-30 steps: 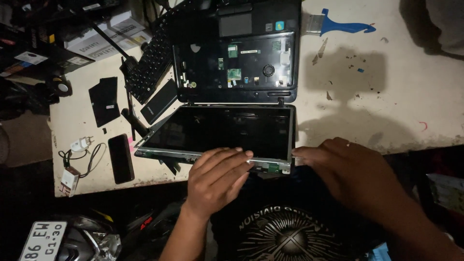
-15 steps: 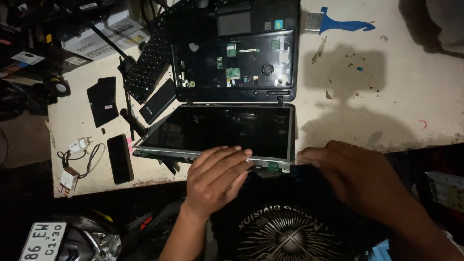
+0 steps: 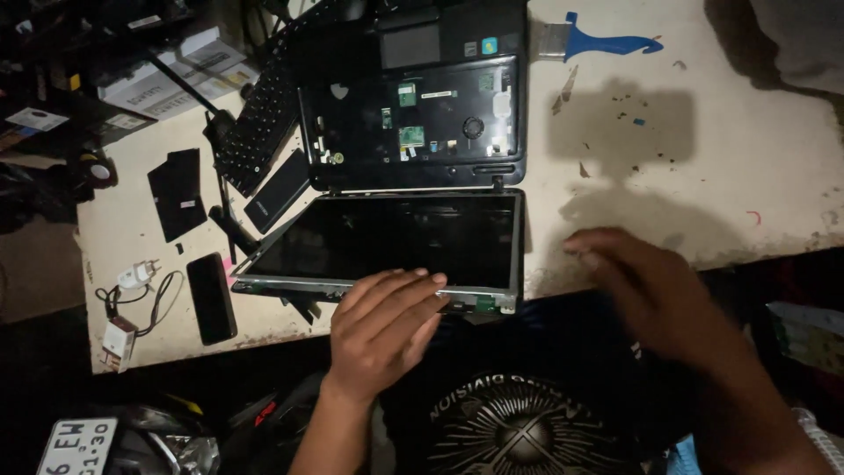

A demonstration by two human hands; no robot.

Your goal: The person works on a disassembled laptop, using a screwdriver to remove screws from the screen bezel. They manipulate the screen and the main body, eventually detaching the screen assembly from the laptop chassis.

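Left hand [image 3: 384,327], fingers flat and unclenched, presses the laptop screen panel's [image 3: 387,239] lower edge at frame centre; right hand [image 3: 655,290], blurred and open, hovers above the tabletop [image 3: 703,158] edge.

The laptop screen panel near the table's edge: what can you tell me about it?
The screen panel is a dark, glossy rectangle in a thin metal-looking frame, lying flat, face up, off its lid. It sits below the opened laptop base, reaching the table edge. The left hand rests on its near edge; the right hand is off it.
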